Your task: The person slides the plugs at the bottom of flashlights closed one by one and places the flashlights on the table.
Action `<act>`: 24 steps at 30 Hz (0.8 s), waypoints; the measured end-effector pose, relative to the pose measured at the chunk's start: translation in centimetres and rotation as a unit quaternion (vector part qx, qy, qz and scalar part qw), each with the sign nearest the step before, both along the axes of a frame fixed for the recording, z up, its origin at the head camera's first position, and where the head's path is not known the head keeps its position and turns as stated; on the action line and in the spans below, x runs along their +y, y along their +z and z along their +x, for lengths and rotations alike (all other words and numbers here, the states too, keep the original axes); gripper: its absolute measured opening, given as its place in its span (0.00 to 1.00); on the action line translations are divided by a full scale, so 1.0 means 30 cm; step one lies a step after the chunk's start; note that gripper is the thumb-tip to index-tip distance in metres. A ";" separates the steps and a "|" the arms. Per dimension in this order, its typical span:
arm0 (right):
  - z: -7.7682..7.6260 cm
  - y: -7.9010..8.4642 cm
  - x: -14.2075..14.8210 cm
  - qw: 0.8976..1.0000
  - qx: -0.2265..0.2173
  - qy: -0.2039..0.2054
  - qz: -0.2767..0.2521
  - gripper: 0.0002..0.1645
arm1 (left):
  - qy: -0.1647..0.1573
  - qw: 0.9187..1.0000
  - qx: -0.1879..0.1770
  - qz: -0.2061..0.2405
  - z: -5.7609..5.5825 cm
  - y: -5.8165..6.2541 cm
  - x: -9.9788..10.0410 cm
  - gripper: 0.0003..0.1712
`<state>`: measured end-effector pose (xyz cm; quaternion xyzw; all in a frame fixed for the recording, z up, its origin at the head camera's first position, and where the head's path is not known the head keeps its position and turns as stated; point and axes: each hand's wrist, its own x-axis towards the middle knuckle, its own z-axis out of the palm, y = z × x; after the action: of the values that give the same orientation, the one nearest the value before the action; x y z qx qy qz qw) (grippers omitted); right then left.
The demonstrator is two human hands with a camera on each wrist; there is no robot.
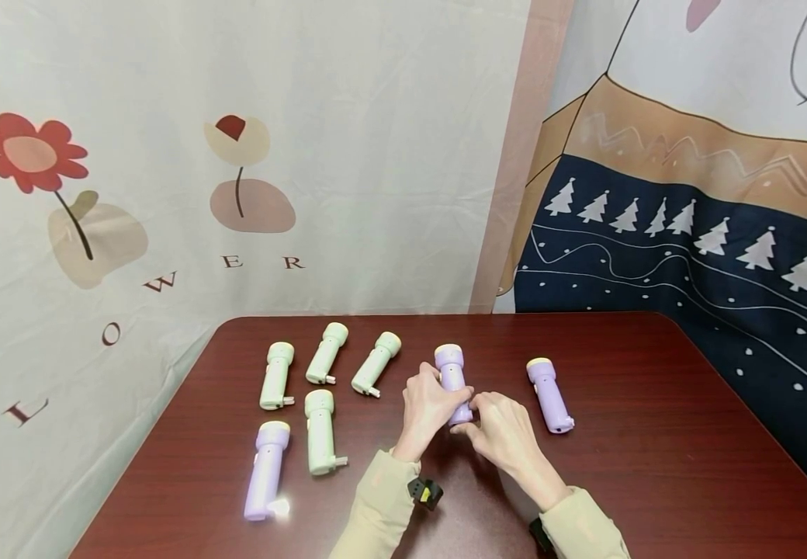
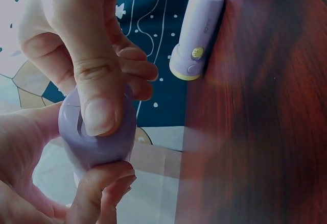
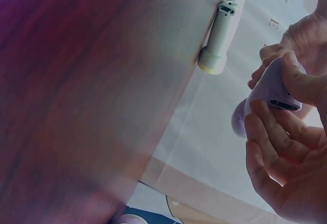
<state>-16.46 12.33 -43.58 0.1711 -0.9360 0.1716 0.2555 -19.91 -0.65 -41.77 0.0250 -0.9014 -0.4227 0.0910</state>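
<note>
A purple flashlight (image 1: 451, 374) stands head-away over the middle of the table, between both hands. My left hand (image 1: 428, 405) grips its body, thumb on one side and fingers on the other. My right hand (image 1: 504, 432) is at its tail end. In the left wrist view, the right thumb (image 2: 100, 113) presses onto the rounded tail. Seen from the right wrist, the right fingers (image 3: 271, 137) curl against the flashlight's tail, near a dark slot (image 3: 285, 105). Much of the body is hidden by the hands.
Another purple flashlight (image 1: 552, 400) lies to the right, its tail end toward me. On the left are several pale green flashlights (image 1: 320, 435) with small tabs sticking out at the tail. A purple flashlight (image 1: 265, 472) lies front left, a bright glow at its tail. A printed curtain (image 1: 375, 194) hangs behind the table.
</note>
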 end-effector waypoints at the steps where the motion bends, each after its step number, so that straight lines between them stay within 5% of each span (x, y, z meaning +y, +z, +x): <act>1: 0.000 0.000 0.000 1.000 0.000 0.000 0.000 0.21 | 0.000 1.000 0.001 -0.001 0.000 0.000 0.000 0.29; 14: 0.001 0.002 -0.002 1.000 -0.024 -0.004 0.002 0.22 | -0.005 1.000 -0.001 -0.009 -0.002 -0.001 0.001 0.29; 24: 0.002 0.004 0.021 0.997 -0.077 0.009 -0.021 0.22 | -0.018 0.999 -0.045 -0.011 -0.009 0.001 -0.001 0.30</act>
<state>-16.41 12.95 -43.45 0.1603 -0.9474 0.2063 0.1849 -20.18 -0.69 -41.73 0.0269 -0.9094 -0.4129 0.0430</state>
